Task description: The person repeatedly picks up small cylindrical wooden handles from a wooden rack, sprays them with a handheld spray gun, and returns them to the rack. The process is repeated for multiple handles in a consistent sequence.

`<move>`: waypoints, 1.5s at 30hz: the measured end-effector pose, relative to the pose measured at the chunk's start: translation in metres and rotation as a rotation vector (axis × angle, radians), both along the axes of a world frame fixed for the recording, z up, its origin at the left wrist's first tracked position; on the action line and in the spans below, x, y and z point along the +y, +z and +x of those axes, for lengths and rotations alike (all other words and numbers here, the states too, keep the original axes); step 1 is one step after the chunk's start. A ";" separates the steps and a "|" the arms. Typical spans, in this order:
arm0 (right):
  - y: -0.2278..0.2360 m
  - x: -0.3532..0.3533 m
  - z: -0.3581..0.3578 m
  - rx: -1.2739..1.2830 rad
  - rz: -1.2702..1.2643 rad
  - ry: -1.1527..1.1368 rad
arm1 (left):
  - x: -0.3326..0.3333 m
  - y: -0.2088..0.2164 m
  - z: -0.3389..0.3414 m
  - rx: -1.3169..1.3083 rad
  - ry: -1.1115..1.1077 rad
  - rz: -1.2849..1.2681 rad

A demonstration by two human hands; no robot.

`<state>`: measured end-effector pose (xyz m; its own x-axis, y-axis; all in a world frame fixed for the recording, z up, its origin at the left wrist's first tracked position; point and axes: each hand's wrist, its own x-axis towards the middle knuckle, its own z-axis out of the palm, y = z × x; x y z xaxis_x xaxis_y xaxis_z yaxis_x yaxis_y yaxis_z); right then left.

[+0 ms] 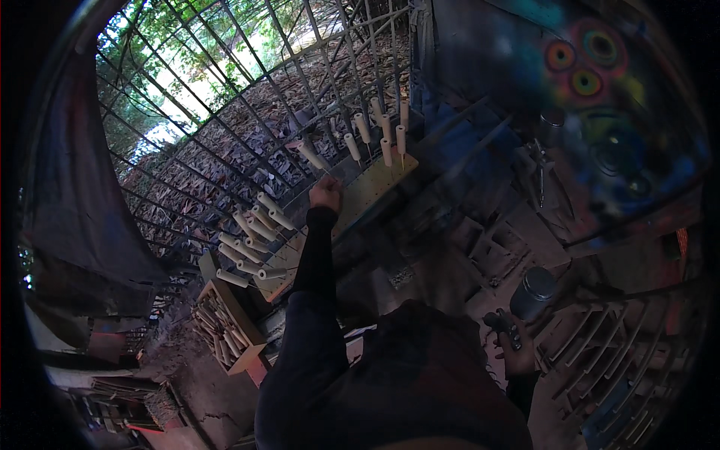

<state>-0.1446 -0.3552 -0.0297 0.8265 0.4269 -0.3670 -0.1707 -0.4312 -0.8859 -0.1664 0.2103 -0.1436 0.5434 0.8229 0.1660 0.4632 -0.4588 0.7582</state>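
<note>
Stretched forward over a long wooden board [367,196], my left hand [326,195] is closed round the thin stick below a pale cylinder [309,155]. The cylinder tilts up and away to the left. Similar pale cylinders stand on thin sticks along the board: one group [363,127] is at its far right end, another group [259,225] at its near left end. Low on the right, my right hand [517,354] grips what looks like a spray gun [502,327]. A grey metal cup [534,292] sits against it, seemingly attached. Its trigger is hard to make out.
Beyond the board runs a barred metal grille [247,105]. A wooden box of sticks [225,330] stands at the left. A paint-stained panel [600,112] rises at the right, near a hanging metal tool [541,176]. Curved slats of a rack [615,360] lie at the lower right.
</note>
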 end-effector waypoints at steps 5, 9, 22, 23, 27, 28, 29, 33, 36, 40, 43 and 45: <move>0.004 0.004 0.001 0.008 0.025 0.030 | 0.009 -0.009 0.004 -0.061 -0.058 -0.010; -0.008 -0.001 0.001 -0.035 0.007 0.033 | 0.004 -0.001 0.014 -0.021 -0.066 0.016; -0.018 -0.010 0.001 -0.016 0.003 0.067 | 0.002 0.009 -0.006 0.100 -0.092 0.104; -0.018 -0.010 0.002 -0.038 -0.009 0.080 | 0.001 0.012 -0.007 0.094 -0.094 0.094; -0.009 -0.005 0.004 0.005 -0.014 0.085 | 0.003 0.006 -0.009 0.091 -0.083 0.093; -0.011 -0.007 0.005 0.003 -0.018 0.096 | 0.003 0.005 -0.007 0.076 -0.063 0.074; -0.010 -0.006 0.006 0.001 -0.026 0.106 | -0.003 0.011 -0.001 0.059 -0.044 0.052; 0.001 0.005 0.003 -0.027 0.022 0.061 | -0.008 0.012 0.018 0.050 -0.049 0.070; -0.002 0.002 0.003 -0.040 0.020 0.082 | -0.004 -0.001 0.022 0.026 -0.029 0.035; 0.001 0.001 0.002 -0.015 0.015 0.068 | -0.004 -0.007 0.025 -0.002 0.003 0.029; -0.005 -0.003 0.000 -0.040 0.001 0.060 | -0.010 -0.001 0.025 0.020 0.021 0.092; -0.007 -0.005 0.000 -0.049 -0.005 0.063 | -0.012 0.003 0.022 0.036 0.015 0.138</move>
